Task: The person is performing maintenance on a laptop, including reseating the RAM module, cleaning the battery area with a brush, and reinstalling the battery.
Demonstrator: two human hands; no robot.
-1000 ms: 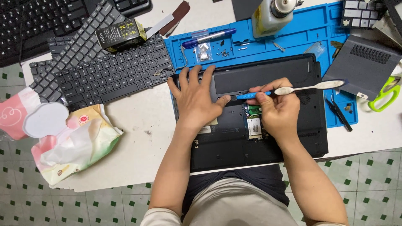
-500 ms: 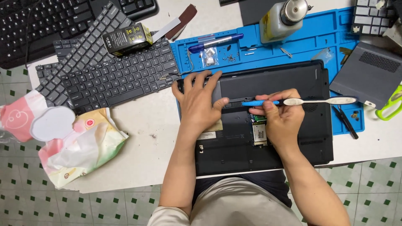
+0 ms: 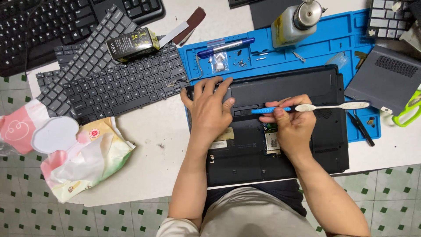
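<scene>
Head view: left hand (image 3: 210, 112) lies flat, palm down, fingers spread, on the upturned black laptop base (image 3: 324, 149), pressing on its upper left area; thumb side points toward the right hand. Right hand (image 3: 293, 127) is closed around two tools at once: a blue-handled tool (image 3: 268, 110) sticking out to its left, tip over the laptop's long recess just beside the left thumb, and a white toothbrush (image 3: 335, 106) running out to its right, across the laptop's right edge. Just under the right hand's fingers is an open bay with a small green circuit card (image 3: 272, 141), partly hidden by the hand. The laptop sits on a blue work mat (image 3: 342, 39), which shows above and to the right of both hands. Above the left hand on the mat: a blue pen (image 3: 226, 47), a small clear bag and loose screws. Above the right hand: a white pump bottle with metal top (image 3: 296, 22). Right of the right hand: a grey cover panel (image 3: 386, 81), black tweezers (image 3: 360, 128), green-handled scissors (image 3: 410, 109) at the frame edge. Left of the left hand: loose black keyboards (image 3: 118, 83) stacked, a small dark box (image 3: 133, 44) on top, and further down-left a wet-wipe pack (image 3: 83, 160) at the table edge.
</scene>
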